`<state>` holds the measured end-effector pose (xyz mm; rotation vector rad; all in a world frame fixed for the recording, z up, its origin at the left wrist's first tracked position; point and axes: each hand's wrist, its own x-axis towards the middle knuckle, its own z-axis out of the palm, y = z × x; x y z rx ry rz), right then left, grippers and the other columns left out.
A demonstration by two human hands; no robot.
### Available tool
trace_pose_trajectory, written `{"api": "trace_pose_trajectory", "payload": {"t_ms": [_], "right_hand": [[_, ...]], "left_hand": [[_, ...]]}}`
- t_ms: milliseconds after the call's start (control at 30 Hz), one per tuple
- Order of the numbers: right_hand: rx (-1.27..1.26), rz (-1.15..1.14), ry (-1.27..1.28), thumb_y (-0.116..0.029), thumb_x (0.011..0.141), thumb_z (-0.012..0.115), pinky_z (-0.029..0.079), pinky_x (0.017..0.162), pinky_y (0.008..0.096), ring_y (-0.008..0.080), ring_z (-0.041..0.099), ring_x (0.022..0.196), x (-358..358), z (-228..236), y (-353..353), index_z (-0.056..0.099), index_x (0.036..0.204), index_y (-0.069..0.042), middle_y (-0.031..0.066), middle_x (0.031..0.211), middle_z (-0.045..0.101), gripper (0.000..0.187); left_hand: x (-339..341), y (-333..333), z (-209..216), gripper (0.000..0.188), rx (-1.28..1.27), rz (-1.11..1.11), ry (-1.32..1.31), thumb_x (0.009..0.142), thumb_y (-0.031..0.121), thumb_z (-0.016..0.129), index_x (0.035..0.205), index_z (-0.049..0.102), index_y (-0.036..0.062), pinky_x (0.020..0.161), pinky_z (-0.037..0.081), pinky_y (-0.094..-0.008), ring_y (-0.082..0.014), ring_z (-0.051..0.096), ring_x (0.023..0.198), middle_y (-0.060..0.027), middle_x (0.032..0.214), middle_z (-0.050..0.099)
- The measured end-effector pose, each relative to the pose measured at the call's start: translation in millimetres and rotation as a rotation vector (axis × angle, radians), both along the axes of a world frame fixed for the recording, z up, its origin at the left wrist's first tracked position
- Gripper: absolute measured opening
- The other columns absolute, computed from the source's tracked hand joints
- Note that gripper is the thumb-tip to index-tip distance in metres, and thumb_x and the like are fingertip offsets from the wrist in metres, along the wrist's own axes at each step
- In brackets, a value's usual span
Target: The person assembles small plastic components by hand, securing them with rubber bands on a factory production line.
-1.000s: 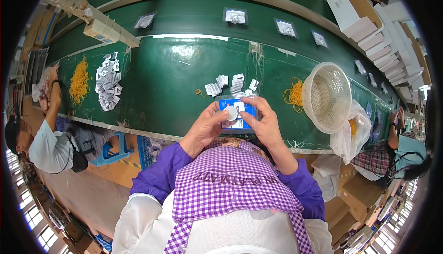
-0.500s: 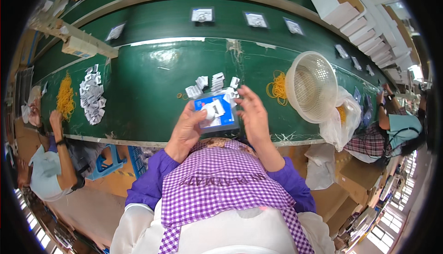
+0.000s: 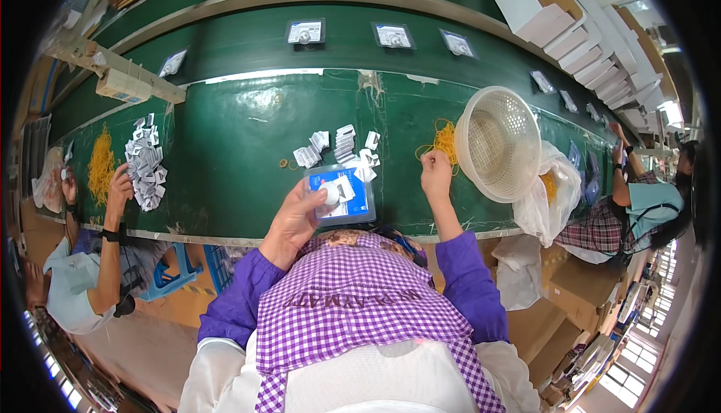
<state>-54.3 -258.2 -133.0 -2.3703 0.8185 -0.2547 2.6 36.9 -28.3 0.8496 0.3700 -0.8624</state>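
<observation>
In my left hand [image 3: 294, 214] is a flat clear pack with a blue card [image 3: 359, 201], held near the table's front edge. My left thumb presses on a white round piece [image 3: 328, 194] on the pack, beside a small folded white leaflet [image 3: 345, 188]. To the right, my right hand [image 3: 437, 176] pinches at the near-left edge of a pile of yellow rubber bands [image 3: 446, 141]; the fingertips are closed on the yellow strands. Just beyond the pack lie several folded white leaflets [image 3: 345, 143] on the green table.
A white perforated basket [image 3: 499, 143] stands right of the bands, beside a white plastic bag [image 3: 541, 203]. Packs [image 3: 306, 32] lie along the green belt behind. At left, a co-worker's hand [image 3: 120, 186] touches a leaflet heap [image 3: 146, 161] near more rubber bands [image 3: 101, 164].
My right hand has moved from beside the pack to the rubber bands, its fingers closing. The belt's packs have shifted left. The left co-worker's hand has gone from the bands to the leaflet heap.
</observation>
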Motion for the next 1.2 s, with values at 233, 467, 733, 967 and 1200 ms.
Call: {"api": "trace_pose_trajectory", "payload": {"t_ms": [233,467,733,967,1200], "right_hand": [[0.966,0.09,-0.497,-0.008,0.09,0.051,0.044,0.07,0.027,0.0135,0.054,0.079,-3.0,82.9,37.0,0.049,0.088,-0.003,0.0071,0.089,0.057,0.006],[1.447,0.126,-0.309,-0.01,0.091,0.049,0.046,0.071,0.0235,0.0124,0.056,0.075,3.3,143.0,87.2,0.048,0.09,-0.003,0.0061,0.084,0.058,0.007],[1.936,0.009,-0.225,-0.013,0.09,0.051,0.027,0.035,0.0154,0.0015,0.033,0.037,-5.1,146.8,76.5,0.051,0.089,-0.003,0.0028,0.07,0.054,0.009],[2.162,0.663,-0.304,-0.015,0.082,0.063,0.03,0.033,0.0147,0.0021,0.039,0.035,-35.8,132.3,68.9,0.047,0.12,0.001,0.0134,0.079,0.063,0.044],[1.195,0.318,-0.456,-0.024,0.063,0.077,0.037,0.089,0.0299,0.0183,0.045,0.112,26.2,141.2,62.2,0.036,0.135,-0.005,0.0082,0.134,0.043,0.085]], "left_hand": [[1.9,2.7,5.4,0.053,-0.106,-0.06,-0.029,0.072,0.007,0.07,0.119,0.044,0.0069,0.084,0.049,-0.0339,-0.0174,0.058,0.098,-0.0055,0.11,0.057],[8.5,-23.2,16.7,0.062,-0.372,-0.282,0.01,0.07,0.001,0.07,0.124,0.039,0.0023,0.088,0.048,-0.0376,-0.0216,0.056,0.102,-0.0104,0.112,0.054],[19.1,-19.9,13.7,0.058,-0.543,-0.03,0.089,0.075,0.008,0.068,0.125,0.04,0.0039,0.091,0.047,-0.0371,-0.0215,0.055,0.104,-0.0093,0.115,0.054],[46.2,-14.3,22.9,0.046,-0.192,0.063,-0.078,0.078,0.005,0.065,0.12,0.044,0.0051,0.089,0.047,-0.0352,-0.0198,0.057,0.099,-0.0069,0.11,0.056],[29.4,-37.9,36.4,0.047,0.22,-0.129,-0.56,0.073,0.002,0.069,0.113,0.046,-0.0003,0.078,0.05,-0.0291,-0.0153,0.058,0.092,-0.0085,0.104,0.056]]}}
